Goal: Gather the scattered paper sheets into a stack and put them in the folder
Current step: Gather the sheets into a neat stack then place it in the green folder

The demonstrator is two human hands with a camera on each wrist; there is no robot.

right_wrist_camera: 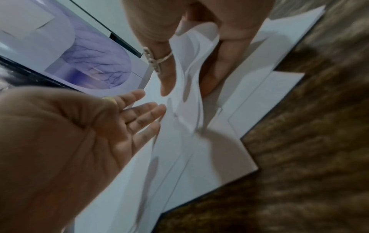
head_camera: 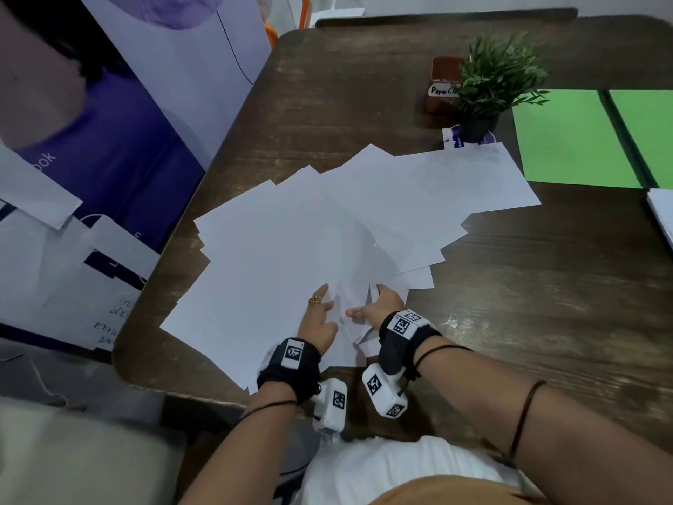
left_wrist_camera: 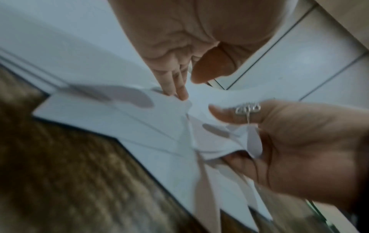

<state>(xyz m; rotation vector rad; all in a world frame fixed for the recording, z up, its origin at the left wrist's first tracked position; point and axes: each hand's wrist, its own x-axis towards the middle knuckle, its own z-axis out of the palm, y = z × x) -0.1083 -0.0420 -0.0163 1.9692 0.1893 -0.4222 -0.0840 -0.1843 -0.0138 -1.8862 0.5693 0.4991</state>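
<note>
1. On the dark wooden counter, the paper sheets lie fanned out and overlapping, spread from the near left edge toward the far right.
2. The right hand pinches the near corners of several sheets between thumb and curled fingers, lifting them slightly.
3. The left hand lies just beside it, fingers straight and flat on the paper, holding nothing.
4. The open green folder lies at the far right, apart from the sheets.
5. Behind the potted plant, a brown box has a label starting "Paper Cl"; the rest is hidden.
</note>
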